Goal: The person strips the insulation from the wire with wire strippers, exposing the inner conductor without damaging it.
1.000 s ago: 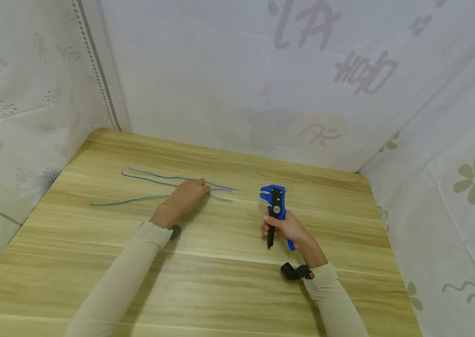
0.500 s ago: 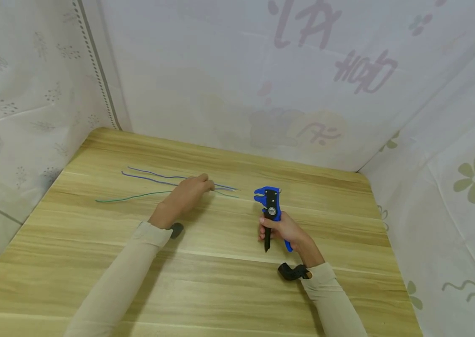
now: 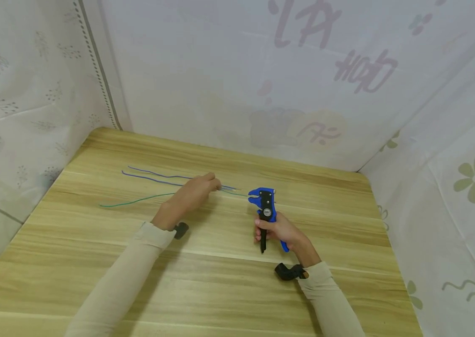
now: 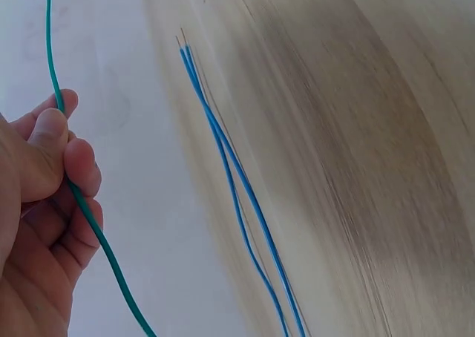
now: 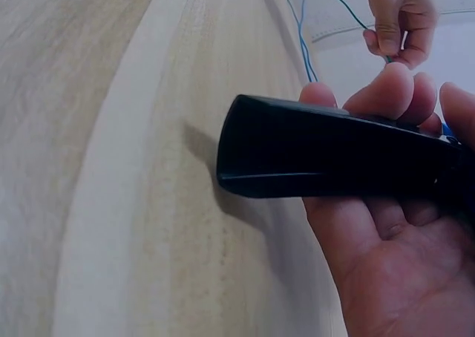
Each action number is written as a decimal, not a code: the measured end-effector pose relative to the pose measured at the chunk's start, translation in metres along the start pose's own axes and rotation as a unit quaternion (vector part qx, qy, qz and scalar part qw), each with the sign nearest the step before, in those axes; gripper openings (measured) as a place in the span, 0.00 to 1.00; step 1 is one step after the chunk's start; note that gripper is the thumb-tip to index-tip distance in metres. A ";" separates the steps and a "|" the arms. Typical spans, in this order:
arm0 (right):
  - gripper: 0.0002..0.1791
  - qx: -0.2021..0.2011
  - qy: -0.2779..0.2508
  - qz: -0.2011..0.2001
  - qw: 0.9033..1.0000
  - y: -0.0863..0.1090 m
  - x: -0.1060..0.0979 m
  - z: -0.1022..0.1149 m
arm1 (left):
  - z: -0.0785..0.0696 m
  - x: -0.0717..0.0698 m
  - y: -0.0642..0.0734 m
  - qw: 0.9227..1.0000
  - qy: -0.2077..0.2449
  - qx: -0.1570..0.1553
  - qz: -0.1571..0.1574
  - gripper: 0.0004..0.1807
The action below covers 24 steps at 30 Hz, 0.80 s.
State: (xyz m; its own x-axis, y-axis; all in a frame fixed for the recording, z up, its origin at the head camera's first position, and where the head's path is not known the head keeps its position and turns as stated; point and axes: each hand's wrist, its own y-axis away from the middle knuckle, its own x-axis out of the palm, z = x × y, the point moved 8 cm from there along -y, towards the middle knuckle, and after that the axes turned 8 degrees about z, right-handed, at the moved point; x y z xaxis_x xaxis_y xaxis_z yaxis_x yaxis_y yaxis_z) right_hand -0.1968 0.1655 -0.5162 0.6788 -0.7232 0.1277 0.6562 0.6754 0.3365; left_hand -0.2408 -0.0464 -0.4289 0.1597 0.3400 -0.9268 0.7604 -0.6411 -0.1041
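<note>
Reaching the mouth of the tool (image 3: 267,202) where a gap showed earlier, the green wire (image 4: 106,248) now seems lined up for it. The left hand (image 3: 193,194) pinches that wire; the right hand (image 3: 281,229) grips the tool. Only the left wrist view clearly shows the blue wires' (image 4: 248,182) bare tips.

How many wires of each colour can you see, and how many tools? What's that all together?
Blue wires: 2
Green wire: 1
Tool: 1
Total: 4
</note>
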 end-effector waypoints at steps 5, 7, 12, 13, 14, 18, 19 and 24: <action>0.15 -0.006 0.000 0.009 1.000 -0.002 0.003 0.001 | -0.004 0.001 -0.002 1.000 0.007 -0.004 0.012 0.21; 0.15 -0.008 0.002 0.012 1.000 -0.003 0.005 0.001 | -0.005 0.002 -0.003 1.000 0.007 -0.002 0.009 0.22; 0.14 -0.015 0.003 0.020 1.000 -0.006 0.007 0.002 | -0.008 0.001 -0.004 1.000 0.007 0.009 -0.003 0.21; 0.13 -0.016 0.002 0.022 1.000 -0.006 0.007 0.002 | -0.009 0.002 -0.004 1.000 0.009 0.010 -0.004 0.21; 0.13 -0.017 0.001 0.023 1.000 -0.007 0.007 0.003 | -0.009 0.002 -0.004 1.000 0.011 0.010 -0.004 0.21; 0.13 -0.019 0.004 0.027 0.999 -0.007 0.008 0.005 | -0.009 0.002 -0.004 1.000 0.017 0.006 0.001 0.22; 0.13 -0.019 0.004 0.027 0.999 -0.007 0.009 0.005 | -0.009 0.003 -0.004 1.000 0.018 0.006 0.003 0.21; 0.13 -0.018 0.007 0.027 0.999 -0.006 0.010 0.009 | -0.010 0.004 -0.004 1.000 0.024 0.007 0.011 0.20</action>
State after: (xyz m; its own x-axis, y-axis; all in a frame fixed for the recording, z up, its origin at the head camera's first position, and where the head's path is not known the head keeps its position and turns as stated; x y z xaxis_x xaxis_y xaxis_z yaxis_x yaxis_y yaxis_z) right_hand -0.1970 0.1532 -0.5088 0.7180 -0.6835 0.1320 0.6293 0.7184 0.2965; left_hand -0.2367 -0.0357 -0.4280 0.2069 0.3578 -0.9106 0.7475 -0.6583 -0.0889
